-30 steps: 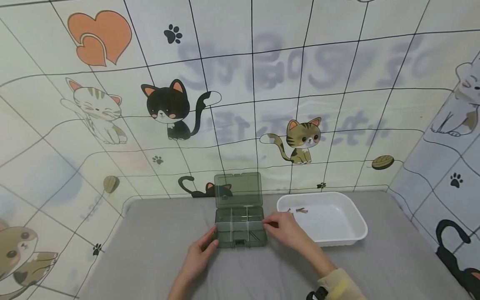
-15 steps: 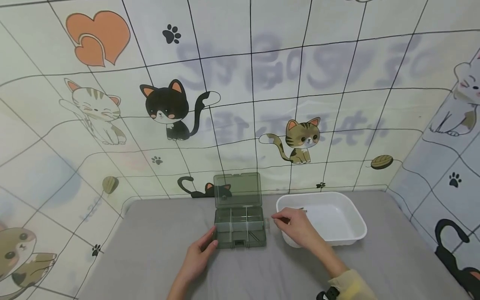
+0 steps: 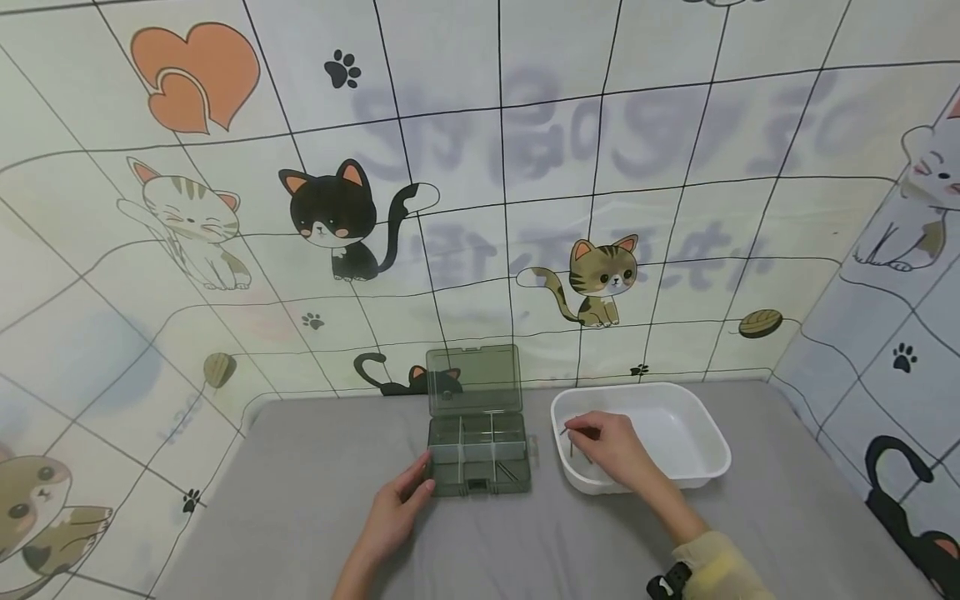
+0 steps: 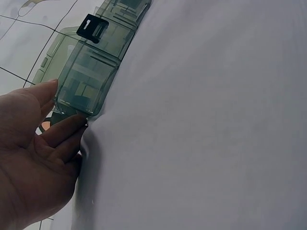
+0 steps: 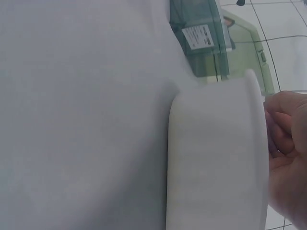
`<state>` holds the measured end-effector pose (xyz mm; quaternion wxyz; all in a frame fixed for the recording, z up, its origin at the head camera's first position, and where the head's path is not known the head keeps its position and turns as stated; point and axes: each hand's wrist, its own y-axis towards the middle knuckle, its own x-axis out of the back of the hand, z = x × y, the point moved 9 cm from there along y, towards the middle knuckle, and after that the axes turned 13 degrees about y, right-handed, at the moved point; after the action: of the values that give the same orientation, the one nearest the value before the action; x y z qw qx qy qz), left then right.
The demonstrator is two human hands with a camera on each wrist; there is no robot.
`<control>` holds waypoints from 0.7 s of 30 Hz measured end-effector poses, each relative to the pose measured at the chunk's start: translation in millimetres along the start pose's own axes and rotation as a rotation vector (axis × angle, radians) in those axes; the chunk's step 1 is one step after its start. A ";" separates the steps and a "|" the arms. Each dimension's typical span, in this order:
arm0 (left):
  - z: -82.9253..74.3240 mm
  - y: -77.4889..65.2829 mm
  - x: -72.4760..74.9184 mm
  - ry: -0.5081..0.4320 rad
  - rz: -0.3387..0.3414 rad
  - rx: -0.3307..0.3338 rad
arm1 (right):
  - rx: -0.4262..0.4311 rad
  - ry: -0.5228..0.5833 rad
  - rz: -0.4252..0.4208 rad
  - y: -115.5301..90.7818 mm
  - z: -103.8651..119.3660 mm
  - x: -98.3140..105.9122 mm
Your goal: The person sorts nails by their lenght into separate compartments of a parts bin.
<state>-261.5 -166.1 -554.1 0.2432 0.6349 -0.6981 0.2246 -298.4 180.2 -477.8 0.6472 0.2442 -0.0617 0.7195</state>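
A green see-through compartment box [image 3: 480, 487] stands with its lid [image 3: 474, 379] up at the back. Several thin screws [image 3: 508, 472] lie in its front right compartment. My left hand [image 3: 393, 512] touches the box's left side with thumb and fingertips. In the left wrist view the fingers [image 4: 67, 129] extend to the box's corner, nearly straight. Over the left part of a white tray [image 3: 675, 475], my right hand [image 3: 611, 446] pinches a thin screw between thumb and index finger. More screws [image 3: 572, 450] lie below it. The tray wall [image 5: 218, 158] hides the fingertips in the right wrist view.
Grey cloth [image 3: 315, 467] covers the table. A wall sheet [image 3: 480, 167] with printed cats and grid lines rises behind the box and tray. A small clear tab [image 3: 533, 447] sticks out at the box's right side.
My right hand has moved right from the box's right edge into the white tray, where its fingertips now pinch a screw. The left hand has stayed at the box.
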 end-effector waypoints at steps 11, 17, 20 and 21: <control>-2.8 0.3 2.7 0.015 -0.005 -0.008 | -0.076 -0.013 0.043 5.9 -20.8 5.5; -2.1 -0.1 1.0 -0.002 0.005 -0.007 | -0.112 -0.038 0.119 10.0 -31.7 -2.9; -2.9 -1.0 0.0 -0.007 0.002 -0.009 | -0.109 -0.047 0.167 11.9 -36.1 -7.1; -3.4 -1.4 -0.3 -0.009 0.000 -0.008 | -0.101 -0.053 0.177 12.7 -37.1 -7.5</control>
<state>-259.9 -163.9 -551.7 0.2424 0.6349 -0.7002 0.2189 -320.4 186.5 -510.5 0.5906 0.2241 -0.1363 0.7631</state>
